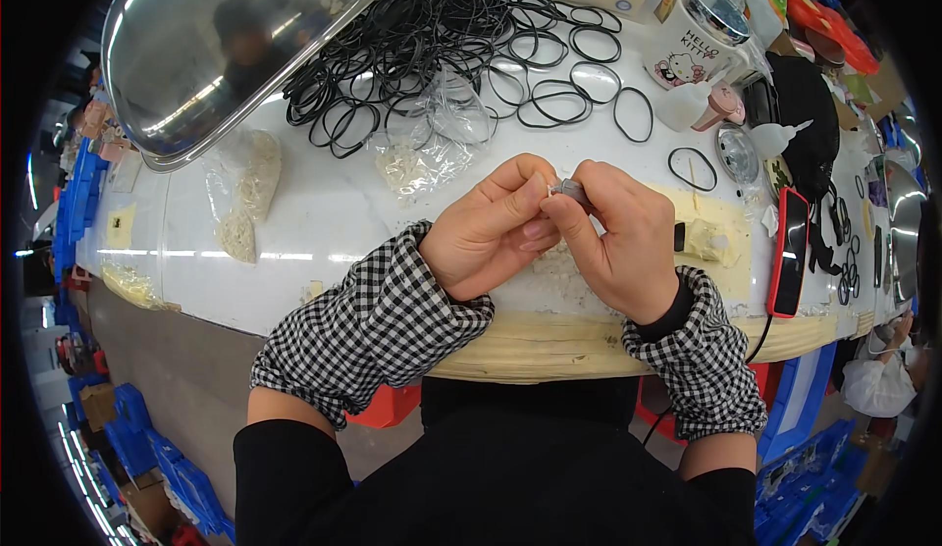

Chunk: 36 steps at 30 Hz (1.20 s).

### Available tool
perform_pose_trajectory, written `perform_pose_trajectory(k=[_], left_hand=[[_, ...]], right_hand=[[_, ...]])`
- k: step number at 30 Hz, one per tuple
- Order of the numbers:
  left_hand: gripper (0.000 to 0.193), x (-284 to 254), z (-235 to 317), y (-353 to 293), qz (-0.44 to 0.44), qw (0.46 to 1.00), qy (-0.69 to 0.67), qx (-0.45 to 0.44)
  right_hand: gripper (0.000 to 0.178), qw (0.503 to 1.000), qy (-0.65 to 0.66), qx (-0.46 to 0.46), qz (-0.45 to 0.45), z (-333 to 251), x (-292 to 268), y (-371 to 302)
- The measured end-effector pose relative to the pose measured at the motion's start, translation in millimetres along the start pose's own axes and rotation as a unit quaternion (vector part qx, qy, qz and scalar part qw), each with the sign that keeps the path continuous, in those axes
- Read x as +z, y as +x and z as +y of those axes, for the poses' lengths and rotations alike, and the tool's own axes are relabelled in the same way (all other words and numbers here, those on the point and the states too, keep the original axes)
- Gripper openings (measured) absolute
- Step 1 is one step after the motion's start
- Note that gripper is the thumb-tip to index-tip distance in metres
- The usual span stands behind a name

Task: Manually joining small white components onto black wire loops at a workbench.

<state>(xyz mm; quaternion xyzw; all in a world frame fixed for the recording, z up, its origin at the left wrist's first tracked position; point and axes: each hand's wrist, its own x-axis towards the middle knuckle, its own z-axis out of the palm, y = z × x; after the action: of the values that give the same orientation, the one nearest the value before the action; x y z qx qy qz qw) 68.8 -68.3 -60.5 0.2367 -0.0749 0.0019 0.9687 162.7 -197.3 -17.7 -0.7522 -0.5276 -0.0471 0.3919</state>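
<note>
My left hand (491, 230) and my right hand (623, 242) meet above the front of the white table (324, 217), fingertips almost touching. Between the thumb and fingers of my right hand sits a small dark grey piece (572, 191), its exact kind unclear. The left fingers are pinched at its tip, where a tiny pale bit shows; what they grip is too small to name. Beyond my hands lies a clear plastic bag (417, 161) of small whitish pieces. Several black rubber rings (554, 104) are spread behind it, heaped into a tangled pile (422, 36).
A large shiny metal tray (231, 51) rises at the far left, near another bag of pale pieces (257, 178). To the right lie a red-edged phone (789, 252) with a cable and a yellowish block (710, 242). A white cup (687, 51) stands at the back right.
</note>
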Motion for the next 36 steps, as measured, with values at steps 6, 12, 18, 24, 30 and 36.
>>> perform_pose_trajectory(k=[6, 12, 18, 24, 30, 36], left_hand=[[0.014, -0.4, 0.4, -0.2, 0.001, 1.000, 0.000, 0.002], [0.014, 4.0, 2.6, -0.9, 0.018, 1.000, 0.010, 0.000], [0.014, 5.4, 9.4, -1.9, 0.062, 0.995, 0.072, 0.021], [0.015, 9.2, 8.8, -1.3, 0.107, 0.977, 0.175, 0.062], [0.017, 9.8, 6.1, -1.8, 0.091, 0.981, 0.173, 0.010], [0.019, 5.7, 7.9, -2.3, 0.004, 0.994, 0.110, -0.022]], right_hand=[[0.031, 1.000, 0.007, 0.000, -0.004, -1.0, -0.3, 0.6], [0.029, 0.999, 0.037, -0.004, -0.009, -0.3, -0.8, 0.7], [0.033, 0.992, 0.125, 0.002, -0.031, 4.4, -8.6, 1.0], [0.036, 0.970, 0.206, 0.129, -0.026, 9.6, -11.3, 1.8], [0.031, 0.965, 0.215, 0.143, -0.057, 1.3, -8.6, 3.3], [0.026, 0.950, 0.260, 0.167, -0.038, 5.9, -7.9, 2.8]])
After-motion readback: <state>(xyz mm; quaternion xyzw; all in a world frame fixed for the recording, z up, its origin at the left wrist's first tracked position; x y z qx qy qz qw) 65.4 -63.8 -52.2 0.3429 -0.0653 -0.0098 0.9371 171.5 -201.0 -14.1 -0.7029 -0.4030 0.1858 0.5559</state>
